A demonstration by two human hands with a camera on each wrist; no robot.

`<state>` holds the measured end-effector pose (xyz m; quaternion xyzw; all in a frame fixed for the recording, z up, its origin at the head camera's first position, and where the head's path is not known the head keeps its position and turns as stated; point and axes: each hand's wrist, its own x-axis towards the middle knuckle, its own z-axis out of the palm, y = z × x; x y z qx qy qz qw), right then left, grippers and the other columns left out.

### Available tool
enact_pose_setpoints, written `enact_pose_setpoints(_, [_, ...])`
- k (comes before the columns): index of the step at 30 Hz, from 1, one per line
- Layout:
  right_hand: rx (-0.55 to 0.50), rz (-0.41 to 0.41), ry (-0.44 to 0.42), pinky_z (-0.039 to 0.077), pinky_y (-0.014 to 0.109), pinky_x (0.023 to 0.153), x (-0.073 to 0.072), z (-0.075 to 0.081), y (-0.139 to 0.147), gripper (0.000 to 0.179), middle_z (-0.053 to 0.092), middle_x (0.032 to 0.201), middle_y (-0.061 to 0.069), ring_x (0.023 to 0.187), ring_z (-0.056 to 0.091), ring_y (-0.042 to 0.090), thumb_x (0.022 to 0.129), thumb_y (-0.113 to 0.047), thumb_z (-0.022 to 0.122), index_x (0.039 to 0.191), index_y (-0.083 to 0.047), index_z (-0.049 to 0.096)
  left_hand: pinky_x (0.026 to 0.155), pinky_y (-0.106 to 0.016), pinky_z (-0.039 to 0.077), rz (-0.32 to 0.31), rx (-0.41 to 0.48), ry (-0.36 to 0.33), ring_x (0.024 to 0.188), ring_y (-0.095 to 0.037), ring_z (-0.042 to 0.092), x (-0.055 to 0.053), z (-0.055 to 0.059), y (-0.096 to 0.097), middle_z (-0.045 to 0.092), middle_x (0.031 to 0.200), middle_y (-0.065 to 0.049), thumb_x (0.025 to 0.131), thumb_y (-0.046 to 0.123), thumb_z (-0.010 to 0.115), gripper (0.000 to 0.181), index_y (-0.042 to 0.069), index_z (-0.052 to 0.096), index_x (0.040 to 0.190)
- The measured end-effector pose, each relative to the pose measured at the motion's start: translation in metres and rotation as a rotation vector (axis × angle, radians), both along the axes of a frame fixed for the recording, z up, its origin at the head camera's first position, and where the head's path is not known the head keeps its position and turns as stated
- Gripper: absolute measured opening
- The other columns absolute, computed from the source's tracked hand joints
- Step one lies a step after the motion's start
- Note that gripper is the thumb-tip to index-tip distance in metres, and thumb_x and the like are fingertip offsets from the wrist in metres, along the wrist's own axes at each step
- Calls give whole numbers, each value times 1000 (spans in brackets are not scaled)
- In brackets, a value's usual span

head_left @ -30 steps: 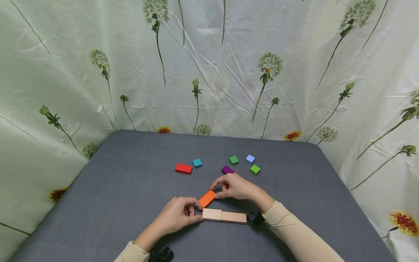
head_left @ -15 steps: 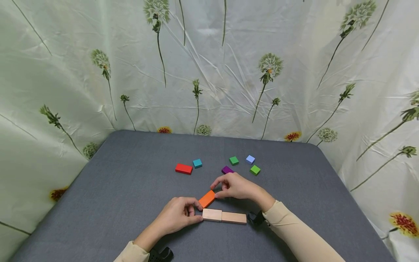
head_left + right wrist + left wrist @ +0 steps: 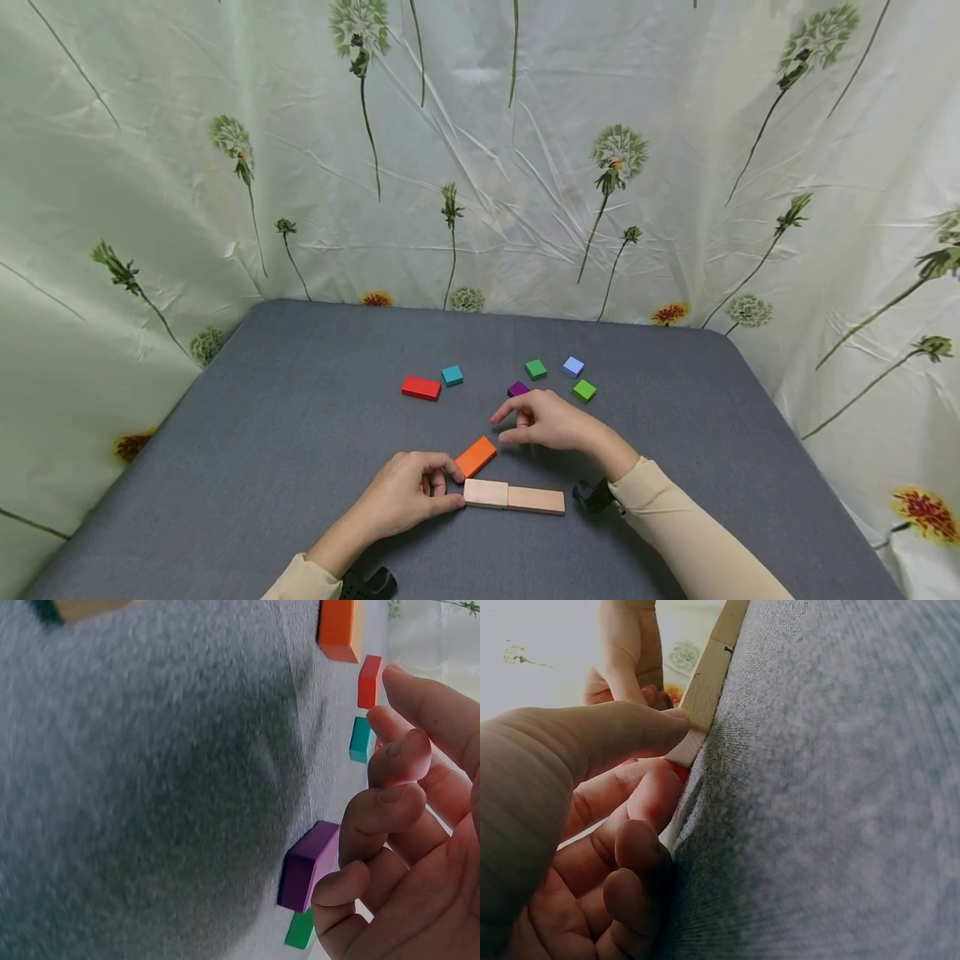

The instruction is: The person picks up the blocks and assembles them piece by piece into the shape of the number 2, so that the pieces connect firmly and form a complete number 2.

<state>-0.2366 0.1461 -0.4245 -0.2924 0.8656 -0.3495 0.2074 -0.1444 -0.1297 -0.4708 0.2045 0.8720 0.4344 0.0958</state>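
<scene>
The right hand (image 3: 551, 421), thumb and index apart, is just beside 1 orange block (image 3: 477, 457) on the table (image 3: 300, 433). The left hand (image 3: 408, 492) touches 2 wood blocks (image 3: 486, 492); whether it grips, I cannot tell. Beyond: 1 red block (image 3: 421, 388), 1 teal block (image 3: 452, 376), 2 green blocks (image 3: 536, 369), 1 blue block (image 3: 573, 366), 1 purple block (image 3: 517, 389) half hidden.

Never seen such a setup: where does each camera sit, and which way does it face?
Head: worn on the head, facing forward and down at the grey fabric-covered table; left hand, right hand and beige sleeves show.
Left wrist: worn there, facing along the left fingers to two pale wooden rectangular blocks, right hand beyond.
Right wrist: worn there, facing past the right fingers toward a purple rectangular block.
Shared by head and right wrist: the orange rectangular block.
</scene>
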Motion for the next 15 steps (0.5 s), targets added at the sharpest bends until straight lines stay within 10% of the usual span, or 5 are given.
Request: enact_pose_setpoints(15, [-8, -76, 26, 35, 22, 59, -11, 0, 24, 30, 42, 70, -7, 63, 42, 8, 100, -21, 77, 126, -6, 76, 52, -19, 39, 10, 44, 5, 56, 3, 45, 1, 2, 1, 57, 69, 12, 88, 21, 90, 18, 21, 75, 100])
